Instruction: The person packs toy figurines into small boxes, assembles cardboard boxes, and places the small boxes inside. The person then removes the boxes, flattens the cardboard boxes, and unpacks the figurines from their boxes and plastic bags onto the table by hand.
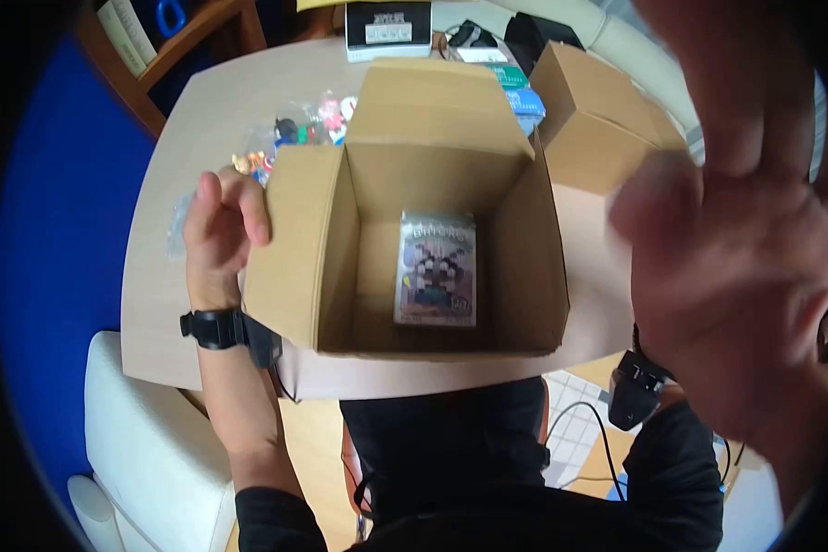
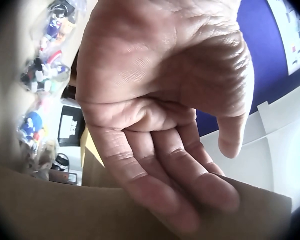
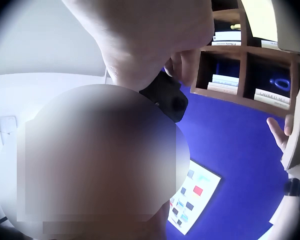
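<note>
Head view showed an open cardboard box (image 1: pixel 442 175) by the near edge of the tabletop (image 1: pixel 170 317), a printed toy pack (image 1: pixel 435 276) lying inside on its bottom. The left hand (image 1: pixel 223 225) was at the left flap (image 1: pixel 290 253), its grip loose; the right hand (image 1: pixel 727 267) was raised, blurred, apart from the box. Left wrist view showed relaxed fingertips overlapping the flap, thumb free. Steadying it well probably called for light pressure near the fold, since the flap could bend. Right wrist view placed the right hand beside a black device (image 3: pixel 171 102); whether that grip was closed could not be told.
</note>
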{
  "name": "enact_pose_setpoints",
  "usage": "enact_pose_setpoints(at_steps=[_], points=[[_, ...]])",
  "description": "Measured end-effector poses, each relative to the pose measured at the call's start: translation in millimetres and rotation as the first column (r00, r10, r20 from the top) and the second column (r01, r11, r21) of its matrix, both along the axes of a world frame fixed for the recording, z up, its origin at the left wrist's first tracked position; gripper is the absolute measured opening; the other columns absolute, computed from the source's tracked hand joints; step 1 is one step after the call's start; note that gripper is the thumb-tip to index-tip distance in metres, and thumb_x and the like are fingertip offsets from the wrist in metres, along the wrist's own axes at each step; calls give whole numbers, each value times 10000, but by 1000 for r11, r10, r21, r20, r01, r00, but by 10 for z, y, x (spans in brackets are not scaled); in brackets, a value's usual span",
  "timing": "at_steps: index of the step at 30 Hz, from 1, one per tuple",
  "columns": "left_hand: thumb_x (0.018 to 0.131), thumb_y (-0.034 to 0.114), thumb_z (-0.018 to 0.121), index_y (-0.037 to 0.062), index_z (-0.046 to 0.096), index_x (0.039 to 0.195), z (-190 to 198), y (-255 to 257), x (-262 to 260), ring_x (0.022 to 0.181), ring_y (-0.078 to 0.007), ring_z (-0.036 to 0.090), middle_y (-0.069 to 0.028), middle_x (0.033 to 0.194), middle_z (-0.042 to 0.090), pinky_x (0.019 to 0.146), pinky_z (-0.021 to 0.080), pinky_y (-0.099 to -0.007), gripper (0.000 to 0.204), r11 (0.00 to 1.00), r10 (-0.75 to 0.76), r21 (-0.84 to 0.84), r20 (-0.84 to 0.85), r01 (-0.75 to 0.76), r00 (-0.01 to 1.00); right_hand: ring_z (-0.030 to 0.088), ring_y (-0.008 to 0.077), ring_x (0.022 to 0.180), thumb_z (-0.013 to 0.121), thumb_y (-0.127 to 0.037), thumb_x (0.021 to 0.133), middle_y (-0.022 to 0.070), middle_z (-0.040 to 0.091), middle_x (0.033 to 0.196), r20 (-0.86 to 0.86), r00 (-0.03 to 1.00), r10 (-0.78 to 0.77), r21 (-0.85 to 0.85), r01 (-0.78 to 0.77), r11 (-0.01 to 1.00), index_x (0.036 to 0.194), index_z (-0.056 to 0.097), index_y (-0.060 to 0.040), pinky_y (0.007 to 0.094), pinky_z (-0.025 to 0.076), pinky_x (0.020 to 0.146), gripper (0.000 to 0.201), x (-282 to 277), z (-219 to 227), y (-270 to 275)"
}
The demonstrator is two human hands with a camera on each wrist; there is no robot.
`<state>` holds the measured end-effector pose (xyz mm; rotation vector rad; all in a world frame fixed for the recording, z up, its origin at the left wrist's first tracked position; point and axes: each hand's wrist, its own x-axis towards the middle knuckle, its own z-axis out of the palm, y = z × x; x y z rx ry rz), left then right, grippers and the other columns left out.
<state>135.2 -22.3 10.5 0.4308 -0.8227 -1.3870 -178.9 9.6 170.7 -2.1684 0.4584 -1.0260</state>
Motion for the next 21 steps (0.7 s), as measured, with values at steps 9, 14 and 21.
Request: enact_pose_setpoints(at_steps=[9,14,21], points=[[988,515,426,48,515,688,115,75,-41,532,-160,530,-77,553,523,567,458,-257,563,995,47,-91,220,-28,974,595,268,1122,592,-370,934,222,575,1240,97,995,-8,-37,11,999,1404,341,62,352,491,938,686,-220,-185,128],[973,556,424,65,485,624,39,59,-41,528,-158,533,-69,537,510,552,451,-255,606,997,-9,-74,139,20,990,594,269,1120,592,-398,927,223,569,1247,109,994,-20,-20,22,1000,1413,324,59,354,492,935,719,-354,-243,-31],[893,701,430,-34,574,1235,519,-98,163,1017,-224,603,-145,1069,626,920,444,-350,823,845,524,-457,606,-276,598,593,270,1118,593,-438,916,224,561,1256,158,987,-17,-73,29,997,1426,301,53,357,493,931,766,-2159,-116,-27]])
